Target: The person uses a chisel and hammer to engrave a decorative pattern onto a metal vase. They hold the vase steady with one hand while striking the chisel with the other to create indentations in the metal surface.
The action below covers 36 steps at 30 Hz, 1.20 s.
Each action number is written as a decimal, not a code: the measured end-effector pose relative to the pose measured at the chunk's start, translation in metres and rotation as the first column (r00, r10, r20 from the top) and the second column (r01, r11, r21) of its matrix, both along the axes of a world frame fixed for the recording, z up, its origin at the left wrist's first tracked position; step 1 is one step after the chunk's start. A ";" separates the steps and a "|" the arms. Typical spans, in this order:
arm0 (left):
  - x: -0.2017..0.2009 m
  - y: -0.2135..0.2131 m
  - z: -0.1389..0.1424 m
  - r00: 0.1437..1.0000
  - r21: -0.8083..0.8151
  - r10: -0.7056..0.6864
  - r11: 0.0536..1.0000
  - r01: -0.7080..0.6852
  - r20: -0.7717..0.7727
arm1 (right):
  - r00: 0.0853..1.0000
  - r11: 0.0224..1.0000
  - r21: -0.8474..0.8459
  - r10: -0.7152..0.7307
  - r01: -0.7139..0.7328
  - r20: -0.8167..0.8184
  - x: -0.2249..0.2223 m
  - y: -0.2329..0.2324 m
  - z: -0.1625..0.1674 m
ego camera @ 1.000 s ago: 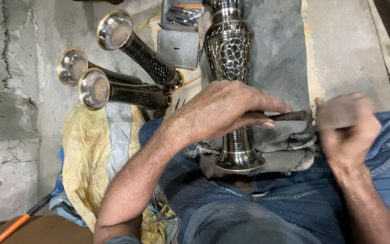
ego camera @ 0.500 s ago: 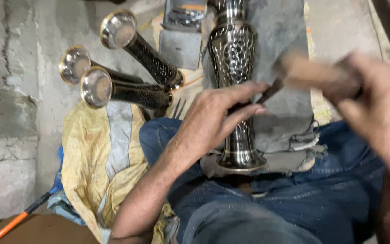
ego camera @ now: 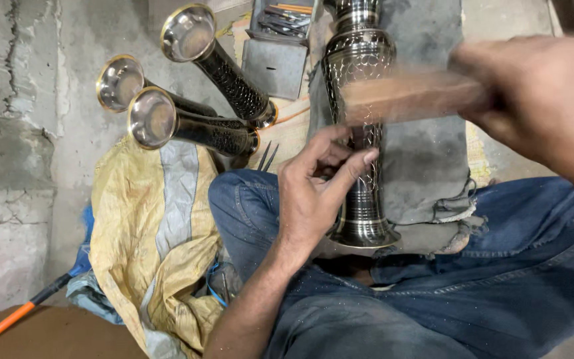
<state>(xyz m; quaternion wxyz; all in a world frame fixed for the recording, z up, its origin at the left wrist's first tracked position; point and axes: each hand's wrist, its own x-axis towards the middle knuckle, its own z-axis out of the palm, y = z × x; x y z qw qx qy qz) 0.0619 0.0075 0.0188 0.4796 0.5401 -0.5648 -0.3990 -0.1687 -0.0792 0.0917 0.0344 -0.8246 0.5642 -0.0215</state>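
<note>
A tall engraved metal vase lies along my lap on a grey cloth, its foot toward me. My left hand rests on the vase's narrow stem, fingers pinched around a thin dark tool that is mostly hidden. My right hand is raised at the upper right and grips a wooden-handled hammer. The hammer is blurred by motion and crosses over the vase body, above my left fingers.
Three similar dark vases with shiny flared mouths lie on the concrete floor at the left. A yellow cloth is spread beside my leg. A grey metal box of tools stands behind them. An orange-handled tool lies bottom left.
My right hand has lifted from my lap, beside the vase's foot, to the upper right, and the hammer now sweeps across the vase. My left hand stays on the vase, fingers drawn closer together.
</note>
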 end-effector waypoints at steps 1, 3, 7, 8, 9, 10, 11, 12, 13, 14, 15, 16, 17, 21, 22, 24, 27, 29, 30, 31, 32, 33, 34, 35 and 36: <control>0.000 0.001 -0.004 0.999 0.001 0.016 1.000 -0.016 -0.029 | 0.983 0.992 -0.068 0.096 -0.108 -0.159 0.004 -0.005 0.005; -0.002 0.004 -0.012 0.946 0.012 0.060 0.998 -0.059 -0.320 | 0.942 0.946 -0.195 0.202 -0.259 -0.268 0.012 -0.009 0.016; -0.008 0.007 -0.028 0.973 -0.226 0.213 0.947 -0.228 -0.087 | 0.921 0.836 -0.387 0.356 -0.389 -0.157 0.031 -0.012 0.032; -0.007 0.010 -0.030 0.971 -0.226 0.232 0.944 -0.240 -0.061 | 0.916 0.827 -0.395 0.367 -0.401 -0.161 0.036 -0.012 0.034; -0.007 0.012 -0.031 0.967 -0.229 0.253 0.940 -0.254 -0.036 | 0.911 0.817 -0.402 0.379 -0.413 -0.166 0.041 -0.011 0.036; -0.008 0.013 -0.032 0.962 -0.237 0.272 0.934 -0.267 -0.012 | 0.914 0.824 -0.396 0.362 -0.406 -0.184 0.044 -0.010 0.039; -0.008 0.013 -0.032 0.961 -0.210 0.273 0.938 -0.277 -0.048 | 0.916 0.835 -0.377 0.371 -0.400 -0.149 0.047 -0.010 0.042; -0.008 0.014 -0.032 0.958 -0.179 0.275 0.942 -0.285 -0.082 | 0.918 0.846 -0.358 0.380 -0.394 -0.114 0.050 -0.009 0.044; -0.008 0.014 -0.031 0.954 -0.153 0.276 0.944 -0.293 -0.118 | 0.912 0.856 -0.334 0.409 -0.395 -0.031 0.052 -0.011 0.047; -0.009 0.013 -0.029 0.954 -0.183 0.274 0.939 -0.292 -0.121 | 0.912 0.863 -0.318 0.410 -0.393 -0.014 0.053 -0.010 0.049; -0.010 0.012 -0.028 0.955 -0.207 0.272 0.934 -0.292 -0.121 | 0.911 0.869 -0.302 0.412 -0.392 0.003 0.053 -0.011 0.050; -0.010 0.011 -0.027 0.954 -0.232 0.274 0.927 -0.295 -0.121 | 0.917 0.872 -0.293 0.397 -0.393 -0.047 0.053 -0.010 0.051; -0.010 0.010 -0.025 0.958 -0.215 0.268 0.934 -0.285 -0.106 | 0.918 0.874 -0.286 0.389 -0.394 -0.074 0.052 -0.010 0.052; -0.007 0.009 -0.020 0.967 -0.167 0.238 0.954 -0.250 -0.090 | 0.927 0.898 -0.238 0.371 -0.371 -0.044 0.045 -0.010 0.047; -0.007 0.009 -0.019 0.968 -0.165 0.229 0.956 -0.243 -0.098 | 0.938 0.915 -0.225 0.347 -0.335 0.013 0.043 -0.010 0.044; -0.005 0.007 -0.015 0.980 -0.194 0.197 0.961 -0.198 -0.023 | 0.949 0.925 -0.231 0.316 -0.302 0.025 0.037 -0.011 0.040; -0.002 0.002 -0.009 0.991 -0.177 0.133 0.975 -0.132 -0.007 | 0.951 0.921 -0.249 0.310 -0.300 -0.002 0.026 -0.012 0.029; 0.000 -0.001 -0.004 0.997 -0.170 0.081 0.982 -0.079 0.003 | 0.954 0.931 -0.239 0.295 -0.276 0.047 0.017 -0.016 0.019; 0.002 -0.003 -0.003 0.998 -0.174 0.049 0.984 -0.044 0.028 | 0.955 0.931 -0.239 0.294 -0.276 0.043 0.011 -0.018 0.015; 0.003 -0.005 -0.001 0.998 -0.173 0.015 0.985 -0.006 0.054 | 0.953 0.924 -0.241 0.302 -0.297 -0.017 0.003 -0.018 0.012; 0.003 -0.007 0.000 0.997 -0.152 0.006 0.988 0.006 0.077 | 0.957 0.932 -0.223 0.289 -0.284 -0.009 -0.003 -0.017 0.006; 0.002 -0.009 0.001 0.995 -0.130 -0.001 0.991 0.014 0.100 | 0.961 0.940 -0.206 0.276 -0.270 -0.002 -0.009 -0.016 0.001; 0.003 -0.012 0.001 0.992 -0.109 -0.009 0.994 0.022 0.122 | 0.969 0.960 -0.171 0.238 -0.223 0.071 -0.012 -0.015 -0.007; 0.002 -0.014 0.002 0.988 -0.091 -0.033 0.995 0.047 0.148 | 0.971 0.975 -0.134 0.194 -0.175 0.142 -0.016 -0.014 -0.013; 0.002 -0.017 0.002 0.983 -0.079 -0.057 0.994 0.072 0.175 | 0.978 0.976 -0.141 0.181 -0.166 0.102 -0.022 -0.015 -0.017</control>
